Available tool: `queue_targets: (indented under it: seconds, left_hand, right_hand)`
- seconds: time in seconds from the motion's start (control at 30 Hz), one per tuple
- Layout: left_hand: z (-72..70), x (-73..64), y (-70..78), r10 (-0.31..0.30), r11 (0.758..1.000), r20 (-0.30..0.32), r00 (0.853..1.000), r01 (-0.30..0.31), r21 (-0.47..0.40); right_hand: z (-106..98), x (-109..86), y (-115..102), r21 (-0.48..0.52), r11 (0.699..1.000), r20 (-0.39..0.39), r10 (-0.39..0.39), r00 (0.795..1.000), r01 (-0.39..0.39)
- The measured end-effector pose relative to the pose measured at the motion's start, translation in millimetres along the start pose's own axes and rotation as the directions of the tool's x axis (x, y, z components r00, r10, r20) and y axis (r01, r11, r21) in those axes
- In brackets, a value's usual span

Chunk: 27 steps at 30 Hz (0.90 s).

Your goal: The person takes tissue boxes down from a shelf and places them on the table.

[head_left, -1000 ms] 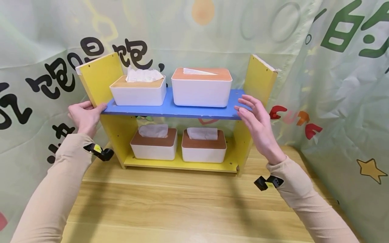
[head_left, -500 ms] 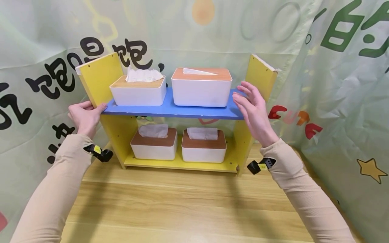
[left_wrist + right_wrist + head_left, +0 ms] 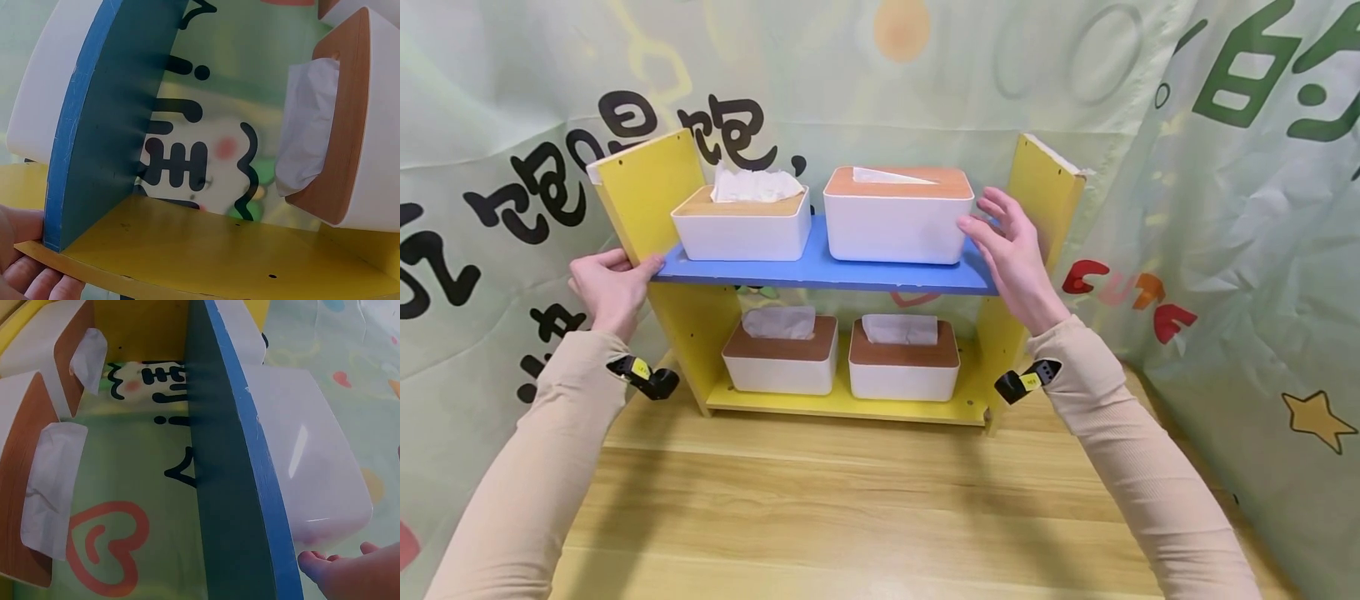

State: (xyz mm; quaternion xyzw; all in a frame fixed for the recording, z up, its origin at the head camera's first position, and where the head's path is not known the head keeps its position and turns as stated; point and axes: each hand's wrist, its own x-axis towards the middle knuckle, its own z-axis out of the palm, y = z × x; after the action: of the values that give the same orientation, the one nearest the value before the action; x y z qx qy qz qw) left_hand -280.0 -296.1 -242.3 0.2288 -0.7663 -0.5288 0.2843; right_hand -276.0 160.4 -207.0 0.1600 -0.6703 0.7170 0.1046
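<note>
White tissue box (image 3: 897, 225) on blue shelf (image 3: 817, 268)

Yellow open-fronted board rack (image 3: 1051, 187) stands on wood-grain counter (image 3: 850, 517); printed fabric backdrop (image 3: 880, 108) behind. Flat blue shelf board (image 3: 817, 273) spans between side panels (image 3: 651, 192). On it: low white rectangular tissue box (image 3: 741, 239) left, taller white rectangular tissue box (image 3: 898, 229) right, apart. Below, on yellow bottom board (image 3: 842, 407): brown-lidded white rectangular tissue box (image 3: 778, 375) left, matching box (image 3: 902, 383) right. Left hand (image 3: 613, 287) at shelf's left end, touching panel; right hand (image 3: 1011, 246) just beside taller box's right end.
</note>
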Motion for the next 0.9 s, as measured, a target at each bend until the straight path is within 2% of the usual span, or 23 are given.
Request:
queue_targets:
  seconds: [0.27, 0.63, 0.9]
  left_hand:
    - [-0.2, 0.4, -0.2, 0.007, 1.000, 0.006, 1.000, -0.007, -0.025]
    - [0.5, -0.3, 0.2, 0.006, 0.999, 0.005, 1.000, -0.005, -0.050]
    - [-0.1, -1.6, 0.4, 0.010, 0.999, 0.001, 1.000, -0.010, -0.033]
  right_hand:
    - [6, 14.0, 0, -0.117, 0.993, -0.016, 0.015, 1.000, -0.017]
    - [12, 28.8, 3, -0.130, 0.991, -0.015, -0.020, 1.000, 0.018]
    - [13, 40.7, 8, -0.204, 0.978, -0.013, -0.054, 0.998, 0.050]
